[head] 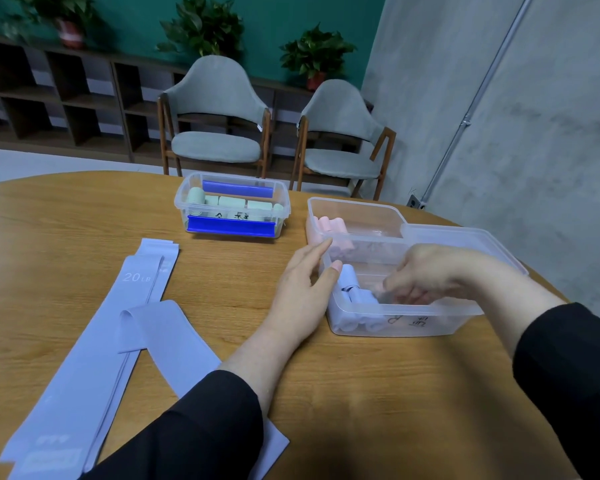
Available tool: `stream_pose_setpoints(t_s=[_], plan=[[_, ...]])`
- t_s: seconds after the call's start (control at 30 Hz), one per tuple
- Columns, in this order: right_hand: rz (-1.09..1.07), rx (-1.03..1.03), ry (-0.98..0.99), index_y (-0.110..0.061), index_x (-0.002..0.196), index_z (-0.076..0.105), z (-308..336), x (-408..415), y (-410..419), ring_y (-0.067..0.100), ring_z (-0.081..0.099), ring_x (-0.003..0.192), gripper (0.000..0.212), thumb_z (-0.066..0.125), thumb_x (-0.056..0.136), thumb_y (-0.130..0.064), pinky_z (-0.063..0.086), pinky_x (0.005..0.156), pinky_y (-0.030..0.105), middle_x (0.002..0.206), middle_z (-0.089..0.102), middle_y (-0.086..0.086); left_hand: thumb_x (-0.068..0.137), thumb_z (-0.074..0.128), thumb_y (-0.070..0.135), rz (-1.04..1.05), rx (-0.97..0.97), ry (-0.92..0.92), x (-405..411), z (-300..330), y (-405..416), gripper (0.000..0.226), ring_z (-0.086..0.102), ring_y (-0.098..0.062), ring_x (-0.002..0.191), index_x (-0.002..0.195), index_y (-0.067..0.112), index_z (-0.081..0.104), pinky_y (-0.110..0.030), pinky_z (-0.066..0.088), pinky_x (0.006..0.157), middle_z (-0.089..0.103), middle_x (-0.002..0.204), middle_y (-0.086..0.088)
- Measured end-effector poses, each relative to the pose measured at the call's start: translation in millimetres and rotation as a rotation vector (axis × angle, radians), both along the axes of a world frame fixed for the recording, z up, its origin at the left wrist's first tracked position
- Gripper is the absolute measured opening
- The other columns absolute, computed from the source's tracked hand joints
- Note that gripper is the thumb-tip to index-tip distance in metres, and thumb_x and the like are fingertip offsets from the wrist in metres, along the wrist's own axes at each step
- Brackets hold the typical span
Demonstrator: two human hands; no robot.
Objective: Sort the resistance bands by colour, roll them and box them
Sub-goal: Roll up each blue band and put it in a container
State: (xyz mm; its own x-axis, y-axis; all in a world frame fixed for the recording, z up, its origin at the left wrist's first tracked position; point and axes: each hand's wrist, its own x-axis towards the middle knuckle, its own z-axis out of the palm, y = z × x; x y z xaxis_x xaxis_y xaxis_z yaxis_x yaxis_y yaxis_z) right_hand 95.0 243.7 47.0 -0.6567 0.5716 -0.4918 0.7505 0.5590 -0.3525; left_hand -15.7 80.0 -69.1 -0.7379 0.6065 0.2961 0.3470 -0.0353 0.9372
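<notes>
Landmark: clear box (pixel 409 317) at the right of the wooden surface (pixel 84 216), near its curved far edge. Bare wood between this box and the flat lilac bands (pixel 94 344) lying well to its left; one marked "20 LB", another looped across it, ends cut off at the lower frame edge. Left hand (pixel 302 292) against the box's left wall, fingers straight and relaxed, thumb tip on the rim. Right hand (pixel 430 275) reaching down inside the box, fingers (pixel 392 289) curled and blurred; cannot tell whether holding a roll. Rolled lilac bands (pixel 352 289) packed along the box's near-left corner, partly hidden by the frosted wall. Rolled pink bands (pixel 333 226) at the box's far-left end. Handwriting on the near wall illegible. Beyond the box to its far left, a second clear box (pixel 232 209) with blue latches, holding pale green rolls (pixel 232 202).
</notes>
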Motion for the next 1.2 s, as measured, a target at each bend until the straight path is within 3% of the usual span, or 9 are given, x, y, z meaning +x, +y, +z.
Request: stream_pose_setpoints(t_s=[0.13,0.23,0.37,0.57,0.67,0.8,0.97,1.1,1.2], plan=[[0.068,0.044,-0.150,-0.019,0.087,0.082,-2,-3,-11,0.019,0.073,0.092,0.039,0.077,0.069,-0.053,0.056,0.095,0.040,0.085,0.079,-0.002,0.088,0.053,0.050,-0.003,-0.030,0.006,0,1,0,0.055,0.041,-0.004,0.138,0.140,0.034,0.058,-0.039,0.037,0.117,0.044,0.149,0.013],[0.055,0.159,-0.189,-0.019,0.077,0.081,-3,-7,-21,0.020,0.071,0.091,0.034,0.076,0.067,-0.051,0.056,0.092,0.037,0.084,0.078,-0.002,0.089,0.054,0.051,-0.005,-0.042,0.006,0,1,-1,0.053,0.041,-0.004,0.138,0.138,0.035,0.060,-0.039,0.036,0.117,0.044,0.149,0.013],[0.037,0.162,-0.200,-0.015,0.083,0.080,-9,-14,-22,0.024,0.073,0.094,0.039,0.075,0.063,-0.048,0.057,0.093,0.040,0.088,0.078,0.003,0.095,0.058,0.042,-0.005,-0.048,0.013,-1,1,-1,0.044,0.042,-0.005,0.137,0.138,0.035,0.060,-0.040,0.037,0.116,0.046,0.148,0.013],[-0.030,0.121,-0.127,-0.011,0.084,0.070,-10,-18,-13,0.026,0.062,0.070,0.031,0.077,0.072,-0.039,0.051,0.072,0.032,0.072,0.068,0.004,0.089,0.056,0.048,-0.005,-0.045,0.006,0,2,-2,0.049,0.044,-0.005,0.135,0.137,0.035,0.061,-0.039,0.038,0.116,0.048,0.145,0.014],[-0.001,0.160,-0.156,-0.010,0.086,0.070,-7,-19,-15,0.027,0.062,0.072,0.036,0.078,0.069,-0.041,0.055,0.077,0.034,0.074,0.066,0.004,0.090,0.056,0.046,-0.002,-0.040,0.006,0,2,-1,0.048,0.045,-0.006,0.135,0.136,0.035,0.061,-0.040,0.038,0.115,0.049,0.144,0.013],[0.056,0.212,-0.207,-0.012,0.090,0.069,-8,-22,-28,0.025,0.060,0.079,0.032,0.069,0.079,-0.042,0.047,0.071,0.030,0.085,0.066,0.004,0.089,0.056,0.049,-0.002,-0.039,0.000,0,1,-1,0.049,0.046,-0.006,0.133,0.136,0.036,0.062,-0.039,0.039,0.115,0.050,0.142,0.014],[0.034,0.113,-0.185,-0.009,0.098,0.076,-8,-20,-26,0.025,0.074,0.093,0.044,0.074,0.069,-0.042,0.054,0.089,0.036,0.086,0.079,0.006,0.096,0.061,0.035,-0.003,-0.030,0.001,-1,0,-1,0.040,0.047,-0.005,0.130,0.136,0.033,0.062,-0.036,0.039,0.114,0.051,0.140,0.014],[0.029,0.069,-0.129,-0.011,0.093,0.077,-7,-14,-23,0.021,0.070,0.075,0.040,0.078,0.075,-0.047,0.052,0.079,0.032,0.082,0.078,0.006,0.097,0.061,0.034,-0.004,-0.035,0.005,1,4,-3,0.040,0.048,-0.005,0.129,0.137,0.031,0.062,-0.036,0.039,0.114,0.052,0.139,0.013],[0.028,0.109,-0.118,-0.012,0.086,0.076,-6,-13,-24,0.018,0.069,0.072,0.038,0.076,0.079,-0.050,0.051,0.071,0.030,0.074,0.076,-0.001,0.098,0.062,0.033,-0.001,-0.034,0.006,1,4,-3,0.039,0.047,-0.005,0.129,0.136,0.031,0.062,-0.036,0.038,0.115,0.053,0.139,0.013]])
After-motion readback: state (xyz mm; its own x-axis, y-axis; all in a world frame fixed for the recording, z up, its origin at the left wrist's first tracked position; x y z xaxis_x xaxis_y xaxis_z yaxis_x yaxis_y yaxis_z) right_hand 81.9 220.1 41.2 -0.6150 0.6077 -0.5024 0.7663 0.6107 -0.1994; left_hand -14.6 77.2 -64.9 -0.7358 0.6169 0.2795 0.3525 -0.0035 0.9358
